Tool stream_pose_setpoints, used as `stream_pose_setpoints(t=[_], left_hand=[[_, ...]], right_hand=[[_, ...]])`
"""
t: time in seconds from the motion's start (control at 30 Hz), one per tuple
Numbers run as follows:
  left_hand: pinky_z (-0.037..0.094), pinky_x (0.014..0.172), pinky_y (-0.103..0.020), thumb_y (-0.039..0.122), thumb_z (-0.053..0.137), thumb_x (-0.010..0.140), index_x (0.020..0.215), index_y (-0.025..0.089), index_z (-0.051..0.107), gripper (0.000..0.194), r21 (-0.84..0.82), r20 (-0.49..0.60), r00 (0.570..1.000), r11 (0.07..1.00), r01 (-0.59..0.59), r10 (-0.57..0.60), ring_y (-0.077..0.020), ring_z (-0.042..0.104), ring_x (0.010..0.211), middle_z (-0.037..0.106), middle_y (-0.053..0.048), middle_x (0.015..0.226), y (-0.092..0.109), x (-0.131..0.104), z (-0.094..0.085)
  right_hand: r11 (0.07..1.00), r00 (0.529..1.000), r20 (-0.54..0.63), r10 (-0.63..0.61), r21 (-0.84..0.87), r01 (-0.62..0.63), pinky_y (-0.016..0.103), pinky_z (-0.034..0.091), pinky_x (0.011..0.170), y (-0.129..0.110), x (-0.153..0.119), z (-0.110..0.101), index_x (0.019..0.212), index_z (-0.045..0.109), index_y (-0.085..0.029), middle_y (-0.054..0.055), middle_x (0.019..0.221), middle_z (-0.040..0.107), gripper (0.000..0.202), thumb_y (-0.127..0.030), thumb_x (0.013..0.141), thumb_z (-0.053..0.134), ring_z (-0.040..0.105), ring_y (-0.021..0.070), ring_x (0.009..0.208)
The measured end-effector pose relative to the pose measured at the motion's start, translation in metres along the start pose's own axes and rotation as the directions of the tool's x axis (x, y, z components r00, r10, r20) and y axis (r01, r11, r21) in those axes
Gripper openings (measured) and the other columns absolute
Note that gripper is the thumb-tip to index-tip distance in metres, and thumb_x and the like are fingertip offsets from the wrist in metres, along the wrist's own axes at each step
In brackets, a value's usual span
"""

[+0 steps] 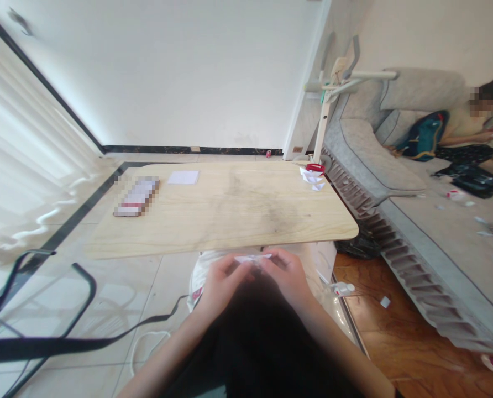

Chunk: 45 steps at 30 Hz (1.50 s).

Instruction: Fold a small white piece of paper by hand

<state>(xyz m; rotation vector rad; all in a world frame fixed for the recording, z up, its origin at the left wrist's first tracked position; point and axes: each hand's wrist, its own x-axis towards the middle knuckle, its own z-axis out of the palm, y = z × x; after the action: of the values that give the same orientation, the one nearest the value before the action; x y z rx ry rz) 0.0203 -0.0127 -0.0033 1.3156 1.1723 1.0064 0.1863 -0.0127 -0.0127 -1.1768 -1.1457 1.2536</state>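
A small folded piece of white paper point(252, 258) is held between my two hands, just in front of the table's near edge. My left hand point(226, 275) pinches its left end with the thumb on top. On the other end, the thumb and fingers of my right hand point(283, 271) are closed. The paper's exact folded form is too small to make out. At the far right of the wooden table point(213, 221) sit several white folded paper boats point(311, 177), with a red ring-shaped thing point(315, 167) behind them. Flat white paper point(183, 177) lies near the far left edge.
A blurred-out stack or box point(137, 197) lies at the table's left. To the right stands a grey sofa point(366, 132), where a person point(466, 130) sits beside a teal backpack point(424, 135). A white bottle point(342, 288) is on the floor. Black metal tubing point(84, 282) rises at left.
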Motion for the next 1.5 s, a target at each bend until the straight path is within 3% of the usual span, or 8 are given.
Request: stream_pose_setpoints(t=[0.13,0.37,0.57,0.77,1.03,1.17,1.5], left_hand=[[0.051,0.059,-0.023,0.038,0.065,0.084,0.078,0.015,0.074,0.025,0.018,-0.048,0.999,1.0,-0.005,0.005,-0.0162,0.067,0.062,0.072,-0.002,0.064,-0.002,-0.001,0.001],[0.049,0.059,-0.023,0.035,0.065,0.085,0.074,0.016,0.072,0.023,0.049,-0.066,0.998,0.999,0.0,0.003,-0.0149,0.066,0.061,0.071,-0.001,0.062,-0.005,-0.002,0.0],[0.049,0.059,-0.023,0.035,0.064,0.086,0.076,0.015,0.071,0.023,0.05,-0.054,0.998,0.999,-0.016,0.018,-0.0145,0.065,0.061,0.071,-0.001,0.063,-0.006,-0.002,0.001],[0.047,0.057,-0.022,0.035,0.065,0.084,0.071,0.015,0.067,0.024,0.047,-0.112,0.994,0.999,-0.001,0.006,-0.0138,0.064,0.058,0.069,-0.001,0.06,-0.01,-0.001,0.003],[0.046,0.053,-0.021,0.036,0.063,0.085,0.064,0.015,0.065,0.03,-0.012,-0.079,0.997,1.0,0.027,-0.028,-0.0119,0.06,0.052,0.065,0.0,0.054,-0.007,0.001,0.004],[0.046,0.052,-0.021,0.037,0.055,0.091,0.068,0.015,0.065,0.033,-0.041,-0.071,0.997,0.999,0.005,-0.008,-0.0113,0.058,0.051,0.063,0.0,0.054,-0.009,0.003,0.003],[0.044,0.052,-0.021,0.038,0.06,0.089,0.071,0.015,0.065,0.03,-0.097,-0.073,0.996,0.995,0.034,-0.041,-0.0107,0.057,0.05,0.062,0.001,0.053,-0.013,0.004,0.002]], right_hand=[[1.0,1.0,-0.007,0.007,0.014,-0.007,0.029,0.055,0.058,0.003,0.0,0.001,0.077,0.068,-0.019,0.001,0.067,0.068,0.019,-0.038,0.075,0.072,0.064,0.0164,0.06],[1.0,0.995,0.096,-0.01,-0.025,0.013,0.027,0.052,0.06,0.009,0.003,-0.001,0.082,0.068,-0.019,0.0,0.07,0.069,0.016,-0.034,0.078,0.071,0.064,0.0156,0.064],[0.997,0.994,0.109,0.009,-0.082,-0.001,0.025,0.046,0.056,0.008,0.002,0.0,0.079,0.067,-0.018,-0.001,0.065,0.064,0.014,-0.032,0.082,0.067,0.059,0.0139,0.059],[0.999,0.996,0.082,-0.014,-0.042,0.017,0.025,0.044,0.057,0.01,0.002,0.003,0.076,0.066,-0.018,-0.002,0.063,0.062,0.013,-0.03,0.081,0.067,0.057,0.0132,0.059],[0.999,0.987,0.156,0.043,0.023,-0.047,0.024,0.042,0.055,0.011,0.005,0.002,0.072,0.063,-0.018,-0.003,0.062,0.061,0.017,-0.032,0.078,0.071,0.055,0.0123,0.058],[0.999,0.992,0.122,0.043,0.017,-0.046,0.024,0.041,0.053,0.01,0.005,0.002,0.068,0.061,-0.018,-0.003,0.06,0.061,0.019,-0.033,0.078,0.07,0.054,0.0122,0.055],[0.999,0.999,0.037,0.037,0.002,-0.037,0.025,0.042,0.054,0.006,0.007,0.001,0.065,0.062,-0.019,-0.003,0.055,0.057,0.024,-0.036,0.081,0.066,0.052,0.0124,0.053]])
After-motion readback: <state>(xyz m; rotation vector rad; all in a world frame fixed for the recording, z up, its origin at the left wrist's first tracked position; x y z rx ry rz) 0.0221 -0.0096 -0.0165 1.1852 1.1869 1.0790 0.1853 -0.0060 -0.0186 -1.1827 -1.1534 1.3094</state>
